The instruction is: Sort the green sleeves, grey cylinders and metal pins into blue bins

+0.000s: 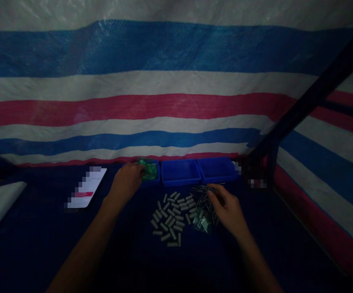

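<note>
Left hand (129, 178): at green packets (150, 170) in the adjacent blue tray (152, 184); grip cannot be determined. Right hand (226, 205): fingers curled over thin rods (201, 189) (hold likewise unconfirmed). Judged complete: packets in tray. Judged outstanding: loose pale cylinders (169, 221) between the hands, clear bag (202, 224) beside right hand.

Green plastic packets (150, 171) sit bunched in a blue tray (152, 184) as thin, dark rods (203, 199) lie jumbled beside short, pale cylinders (170, 219) scattered across the table (145, 266).
</note>
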Available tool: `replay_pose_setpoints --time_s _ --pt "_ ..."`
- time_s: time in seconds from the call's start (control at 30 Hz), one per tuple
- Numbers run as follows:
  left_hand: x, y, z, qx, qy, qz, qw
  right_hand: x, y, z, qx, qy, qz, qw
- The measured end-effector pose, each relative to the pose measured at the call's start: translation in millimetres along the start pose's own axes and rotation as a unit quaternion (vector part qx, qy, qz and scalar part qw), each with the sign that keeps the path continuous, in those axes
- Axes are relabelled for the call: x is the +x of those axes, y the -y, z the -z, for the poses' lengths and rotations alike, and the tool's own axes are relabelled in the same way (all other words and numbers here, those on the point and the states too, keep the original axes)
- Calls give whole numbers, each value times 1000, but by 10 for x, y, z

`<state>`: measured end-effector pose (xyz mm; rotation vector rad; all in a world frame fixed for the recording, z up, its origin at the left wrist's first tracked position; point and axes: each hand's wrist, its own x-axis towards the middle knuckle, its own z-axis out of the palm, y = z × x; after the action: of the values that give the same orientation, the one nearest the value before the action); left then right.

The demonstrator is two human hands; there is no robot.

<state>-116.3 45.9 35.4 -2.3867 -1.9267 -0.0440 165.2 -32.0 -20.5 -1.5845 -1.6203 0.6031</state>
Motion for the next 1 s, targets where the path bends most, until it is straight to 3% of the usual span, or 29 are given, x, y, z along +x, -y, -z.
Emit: replay_pose_setpoints --time_s 0.2,0.3,0.7,0.83,1.0 --pt "28 13 -172 -6 50 -23 998 -16 -28 29 -72 172 4 982" --pt "20 8 -183 1 59 -32 998 -58 -16 -25 -72 225 23 971" --pt "7 -70 -150 17 87 -34 995 -128 -82 -48 -84 248 41 964" --pt "-52 -112 -159 11 58 -21 998 -97 -104 -51 -69 247 39 966" --pt "-93 -145 -118 -31 -22 -22 999 -50 -44 4 -25 234 21 972"
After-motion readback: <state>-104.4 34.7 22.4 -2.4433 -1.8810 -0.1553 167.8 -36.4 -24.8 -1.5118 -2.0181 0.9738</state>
